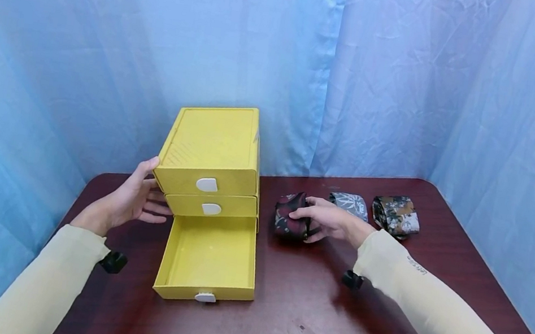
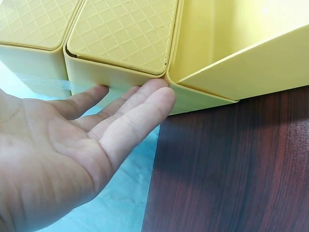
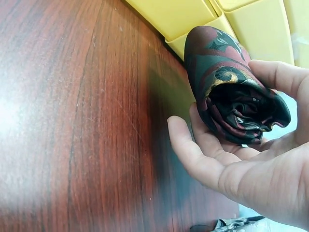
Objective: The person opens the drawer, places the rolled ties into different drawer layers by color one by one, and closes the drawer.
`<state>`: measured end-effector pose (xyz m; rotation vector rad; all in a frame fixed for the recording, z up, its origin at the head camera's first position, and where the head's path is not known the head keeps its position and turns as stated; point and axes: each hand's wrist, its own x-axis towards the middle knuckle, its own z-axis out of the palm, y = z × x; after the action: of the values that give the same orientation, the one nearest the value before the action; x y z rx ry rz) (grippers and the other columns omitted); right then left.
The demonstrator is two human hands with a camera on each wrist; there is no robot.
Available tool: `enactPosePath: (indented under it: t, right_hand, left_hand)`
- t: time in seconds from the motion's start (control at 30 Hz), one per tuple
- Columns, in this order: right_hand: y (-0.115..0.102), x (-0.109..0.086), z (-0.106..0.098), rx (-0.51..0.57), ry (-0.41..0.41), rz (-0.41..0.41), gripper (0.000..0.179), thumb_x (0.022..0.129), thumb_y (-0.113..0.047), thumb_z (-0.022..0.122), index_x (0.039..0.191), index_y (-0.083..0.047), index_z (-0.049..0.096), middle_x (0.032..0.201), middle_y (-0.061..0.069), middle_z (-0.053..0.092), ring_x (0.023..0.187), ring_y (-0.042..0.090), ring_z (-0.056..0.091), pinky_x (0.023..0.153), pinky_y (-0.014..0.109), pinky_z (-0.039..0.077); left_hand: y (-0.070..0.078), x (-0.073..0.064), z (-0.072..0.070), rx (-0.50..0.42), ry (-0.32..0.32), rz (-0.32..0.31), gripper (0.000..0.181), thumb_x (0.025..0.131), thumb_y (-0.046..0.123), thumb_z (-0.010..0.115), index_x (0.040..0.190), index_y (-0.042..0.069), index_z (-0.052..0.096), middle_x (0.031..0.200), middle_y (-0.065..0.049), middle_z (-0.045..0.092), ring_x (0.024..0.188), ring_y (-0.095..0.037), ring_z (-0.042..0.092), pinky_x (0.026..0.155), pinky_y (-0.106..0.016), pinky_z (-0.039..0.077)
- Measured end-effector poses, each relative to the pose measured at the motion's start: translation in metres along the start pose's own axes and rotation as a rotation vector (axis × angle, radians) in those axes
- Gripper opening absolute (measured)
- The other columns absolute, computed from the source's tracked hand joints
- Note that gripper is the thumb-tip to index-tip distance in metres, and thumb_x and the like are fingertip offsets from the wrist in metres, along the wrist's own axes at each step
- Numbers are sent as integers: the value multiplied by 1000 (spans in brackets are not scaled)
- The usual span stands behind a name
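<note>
A rolled-up dark garment with a red, green and gold pattern is held between the thumb and fingers of my right hand, just right of the yellow drawer unit. Its folded cloth end faces the right wrist view. My left hand rests against the unit's left side, thumb at the upper front corner and fingers extended along the wall. In the left wrist view these fingertips lie by the lower drawers. The bottom drawer is pulled out with nothing in it; the two above are closed.
Two more rolled garments lie on the dark red table at the right: a grey-blue one with white print and a brown camouflage one. Light blue curtains surround the table at the back and sides.
</note>
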<state>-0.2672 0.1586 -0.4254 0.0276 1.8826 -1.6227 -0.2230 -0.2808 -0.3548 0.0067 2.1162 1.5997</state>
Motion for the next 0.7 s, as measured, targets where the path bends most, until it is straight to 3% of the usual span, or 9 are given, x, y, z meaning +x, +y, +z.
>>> enactPosePath:
  t: [0.07, 0.33, 0.47, 0.7]
  right_hand:
    - [-1, -2, -2, 1, 0, 5, 98, 90, -24, 74, 162, -10, 9, 137, 20, 53, 106, 35, 66, 86, 57, 55]
    - [-5, -10, -5, -23, -17, 19, 105, 90, -25, 75, 163, -9, 1, 144, 22, 49, 114, 36, 63, 89, 57, 54]
    - [-7, -13, -8, -31, -45, 33, 103, 90, -25, 76, 163, -10, 5, 138, 21, 54, 110, 35, 65, 88, 58, 54]
    - [-10, -18, -11, -71, -185, 55, 91, 89, -21, 76, 159, -8, 18, 132, 20, 59, 110, 34, 66, 87, 62, 53]
  left_hand:
    - [0, 0, 0, 3, -1, 1, 107, 91, 83, 21, 156, -3, 26, 143, -32, 48, 120, -47, 60, 94, -54, 52]
    - [0, 2, 2, 6, 17, -7, 107, 91, 84, 22, 155, -1, 29, 141, -30, 50, 117, -44, 62, 94, -54, 53]
    - [-1, 2, 1, 8, 17, -5, 107, 91, 84, 22, 155, -1, 29, 140, -30, 51, 118, -46, 61, 94, -55, 52]
    - [-1, 2, 1, 4, 9, -1, 106, 91, 83, 22, 155, -1, 29, 140, -30, 52, 120, -49, 59, 95, -56, 51]
